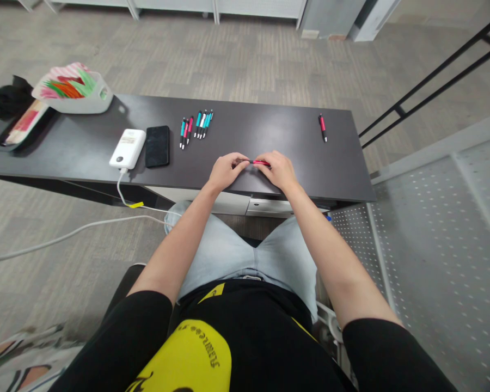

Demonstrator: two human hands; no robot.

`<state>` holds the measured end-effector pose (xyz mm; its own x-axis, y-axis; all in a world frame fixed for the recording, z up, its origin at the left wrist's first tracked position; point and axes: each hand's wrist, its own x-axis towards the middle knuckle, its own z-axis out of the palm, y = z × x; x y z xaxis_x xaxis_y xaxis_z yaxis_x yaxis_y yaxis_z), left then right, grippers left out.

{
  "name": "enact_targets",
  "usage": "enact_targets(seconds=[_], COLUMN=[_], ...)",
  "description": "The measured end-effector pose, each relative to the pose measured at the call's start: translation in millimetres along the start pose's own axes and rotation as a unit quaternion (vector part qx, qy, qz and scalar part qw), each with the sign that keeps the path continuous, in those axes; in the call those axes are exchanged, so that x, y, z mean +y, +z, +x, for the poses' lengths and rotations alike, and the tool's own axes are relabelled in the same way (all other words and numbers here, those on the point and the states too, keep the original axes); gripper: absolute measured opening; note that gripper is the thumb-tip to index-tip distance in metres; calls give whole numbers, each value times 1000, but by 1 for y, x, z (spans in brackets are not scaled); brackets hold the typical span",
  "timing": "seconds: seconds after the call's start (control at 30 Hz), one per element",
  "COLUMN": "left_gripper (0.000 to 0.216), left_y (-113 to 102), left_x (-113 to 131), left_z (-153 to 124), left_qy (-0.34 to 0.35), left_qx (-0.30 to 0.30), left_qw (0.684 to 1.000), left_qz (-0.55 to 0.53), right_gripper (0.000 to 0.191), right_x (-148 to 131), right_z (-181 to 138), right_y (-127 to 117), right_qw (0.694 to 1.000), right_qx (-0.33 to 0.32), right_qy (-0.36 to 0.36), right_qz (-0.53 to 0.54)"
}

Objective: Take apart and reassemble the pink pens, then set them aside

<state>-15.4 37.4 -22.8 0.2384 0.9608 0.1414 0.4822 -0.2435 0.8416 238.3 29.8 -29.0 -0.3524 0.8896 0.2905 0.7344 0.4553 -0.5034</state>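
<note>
Both my hands meet over the front part of the dark tabletop [261,128], with a red and black pen [262,162] lying sideways between them. My left hand [227,170] has its fingers closed on the pen's dark end. At the red end, my right hand [278,169] pinches the barrel. My fingers hide parts of the pen at both ends. Left of my hands lies a cluster of pens [189,130], some teal, some red and one white. Another red and black pen [323,128] rests alone toward the table's right end.
A black phone [157,146] and a white power bank [127,148] with a cable lie to the left. Beyond them stand a white basket [84,103] of colourful items and a dark tray [28,130]. A perforated panel [441,218] borders the right side.
</note>
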Motion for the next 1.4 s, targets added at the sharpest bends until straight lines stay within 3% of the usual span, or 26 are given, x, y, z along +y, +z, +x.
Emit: enact_targets(seconds=[0.2, 0.4, 0.57, 0.7, 0.83, 0.93, 1.07, 1.2, 1.4], left_gripper=[12, 15, 8, 8, 18, 33, 35, 33, 45], left_y=[-1, -2, 1, 0, -1, 1, 3, 3, 2], left_x=[-4, -4, -2, -2, -4, -7, -10, -11, -5], left_z=[0, 1, 1, 1, 2, 1, 0, -1, -2], left_qy=[3, 30, 8, -11, 11, 22, 8, -9, -20], left_qx=[-1, 8, 39, 67, 33, 11, 37, 56, 52], left_qw=[1000, 999, 999, 997, 999, 999, 998, 996, 997], left_qz=[-14, 21, -29, -42, -20, -29, -58, -62, -56], right_gripper=[34, 27, 27, 45, 68, 76, 77, 70, 92], right_x=[1, 3, 8, 17, 29, 38, 43, 33, 15], right_z=[1, 2, 3, 6, 13, 16, 14, 11, 12], right_y=[2, 5, 7, 11, 17, 19, 15, 4, -8], right_qw=[1000, 1000, 995, 958, 909, 881, 854, 855, 893], right_qx=[-14, -21, 55, 149, 193, 224, 269, 274, 238], right_qy=[-2, 8, 71, 151, 179, 188, 226, 251, 217], right_qz=[-1, 0, 42, 194, 323, 371, 384, 362, 314])
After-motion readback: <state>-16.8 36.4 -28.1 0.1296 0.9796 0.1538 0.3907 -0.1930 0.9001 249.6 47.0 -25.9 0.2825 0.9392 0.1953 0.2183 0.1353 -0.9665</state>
